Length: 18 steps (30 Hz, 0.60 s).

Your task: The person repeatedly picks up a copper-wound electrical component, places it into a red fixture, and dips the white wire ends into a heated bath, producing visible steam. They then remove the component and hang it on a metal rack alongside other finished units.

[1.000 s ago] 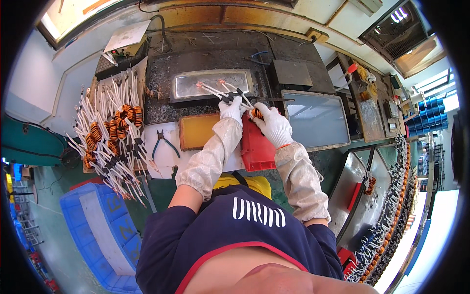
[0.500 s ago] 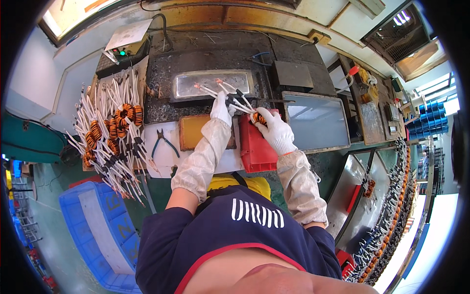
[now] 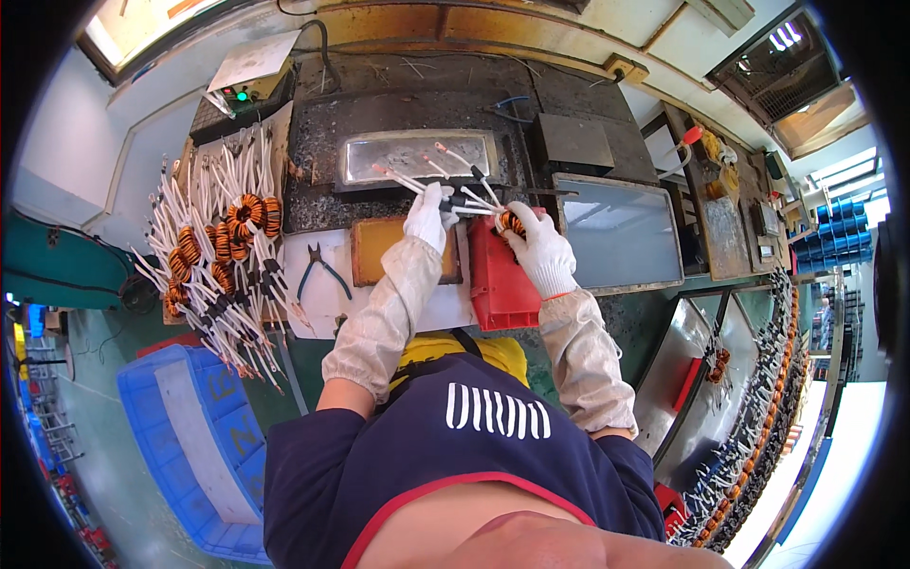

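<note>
In white gloves, both my hands hold one toroidal coil (image 3: 512,224) with orange-brown windings. My right hand (image 3: 543,248) grips the coil's ring above a red plastic bin (image 3: 500,284). Pinched in my left hand (image 3: 429,216) are some of its white sleeved leads (image 3: 406,180), with black sleeves and bare coppery ends. The leads point away from me, over the near part of a rectangular metal solder pot (image 3: 417,156) with a silvery surface. One lead with a black sleeve (image 3: 477,173) stands apart to the right of the others.
Many similar coils (image 3: 223,237) with white leads lie heaped at the left. Cutting pliers (image 3: 320,270) lie beside an amber-filled tray (image 3: 376,248). A grey-surfaced tray (image 3: 621,232) and a dark metal box (image 3: 569,142) stand right. A blue crate (image 3: 190,446) sits lower left.
My left hand has shifted slightly toward me, and the leads have spread a little wider. My right hand keeps its grip on the coil; the whole view has moved slightly.
</note>
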Each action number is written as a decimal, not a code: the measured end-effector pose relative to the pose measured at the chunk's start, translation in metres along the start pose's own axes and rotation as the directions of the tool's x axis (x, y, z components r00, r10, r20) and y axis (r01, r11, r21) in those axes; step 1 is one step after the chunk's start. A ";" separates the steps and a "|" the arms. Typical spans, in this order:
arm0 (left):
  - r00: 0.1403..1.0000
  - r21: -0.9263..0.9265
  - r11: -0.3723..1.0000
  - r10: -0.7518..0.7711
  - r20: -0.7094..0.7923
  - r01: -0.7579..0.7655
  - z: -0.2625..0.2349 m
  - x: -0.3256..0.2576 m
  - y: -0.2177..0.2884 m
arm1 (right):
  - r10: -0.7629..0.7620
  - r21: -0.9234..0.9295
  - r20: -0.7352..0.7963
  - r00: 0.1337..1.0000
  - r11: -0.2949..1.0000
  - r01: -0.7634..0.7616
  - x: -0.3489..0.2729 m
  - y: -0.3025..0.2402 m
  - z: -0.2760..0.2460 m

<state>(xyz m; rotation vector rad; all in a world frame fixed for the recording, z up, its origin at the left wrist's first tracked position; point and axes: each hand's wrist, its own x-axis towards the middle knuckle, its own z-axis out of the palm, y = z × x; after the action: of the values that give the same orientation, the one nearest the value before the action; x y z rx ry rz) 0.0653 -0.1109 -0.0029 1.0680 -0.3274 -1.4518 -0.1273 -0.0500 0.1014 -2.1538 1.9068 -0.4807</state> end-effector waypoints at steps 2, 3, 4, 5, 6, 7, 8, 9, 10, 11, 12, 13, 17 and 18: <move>0.996 -0.099 0.994 -0.049 0.070 0.056 -0.002 0.012 0.003 | -0.010 0.000 -0.009 1.000 1.000 0.010 0.001 0.001 0.001; 0.993 -0.136 0.987 -0.067 0.094 0.080 -0.002 0.016 0.003 | -0.013 0.002 -0.013 1.000 1.000 0.013 0.001 0.002 0.002; 0.989 -0.172 0.980 -0.085 0.120 0.105 -0.003 0.019 0.002 | -0.015 0.005 -0.018 1.000 1.000 0.015 0.001 0.002 0.002; 0.981 -0.190 0.971 -0.115 0.159 0.145 -0.005 0.021 0.001 | -0.021 0.002 -0.019 1.000 1.000 0.021 0.001 0.002 0.001; 0.978 -0.199 0.966 -0.133 0.159 0.164 -0.004 0.023 0.000 | -0.026 0.000 -0.020 0.999 1.000 0.026 0.001 0.001 0.000; 0.975 -0.206 0.961 -0.152 0.160 0.184 -0.003 0.026 -0.002 | -0.031 -0.003 -0.021 0.999 1.000 0.031 0.002 0.000 -0.001; 0.972 -0.212 0.955 -0.174 0.160 0.206 -0.002 0.025 -0.003 | -0.033 0.000 -0.018 0.999 0.999 0.033 0.002 0.002 0.000; 0.971 -0.211 0.955 -0.179 0.160 0.211 -0.001 0.026 -0.004 | -0.034 0.004 -0.015 0.999 0.999 0.034 0.003 0.003 0.001; 0.970 -0.209 0.954 -0.184 0.161 0.216 0.001 0.026 -0.005 | -0.034 0.007 -0.013 0.999 0.999 0.035 0.004 0.005 0.002; 0.969 -0.209 0.953 -0.186 0.161 0.218 0.001 0.029 -0.006 | -0.004 -0.003 0.019 1.000 1.000 0.004 0.005 0.001 -0.001; 0.969 -0.199 0.955 -0.189 0.162 0.219 0.000 0.032 -0.006 | 0.026 -0.014 0.050 0.998 1.000 -0.026 0.005 -0.003 -0.004; 0.968 -0.189 0.957 -0.191 0.162 0.221 -0.001 0.035 -0.005 | 0.057 -0.025 0.080 0.995 0.998 -0.055 0.006 -0.009 -0.008; 0.975 -0.099 0.972 -0.206 0.080 0.213 0.007 0.036 0.001 | 0.114 -0.090 0.141 0.983 0.991 -0.102 0.011 -0.019 -0.017; 0.977 -0.103 0.973 -0.198 0.075 0.205 0.010 0.035 0.002 | 0.115 -0.092 0.147 0.982 0.991 -0.102 0.013 -0.019 -0.018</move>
<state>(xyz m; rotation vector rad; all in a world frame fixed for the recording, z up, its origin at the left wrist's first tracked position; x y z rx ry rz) 0.0648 -0.1464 -0.0107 0.9883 -0.1854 -1.6693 -0.1159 -0.0591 0.1259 -2.0572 1.9786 -0.2127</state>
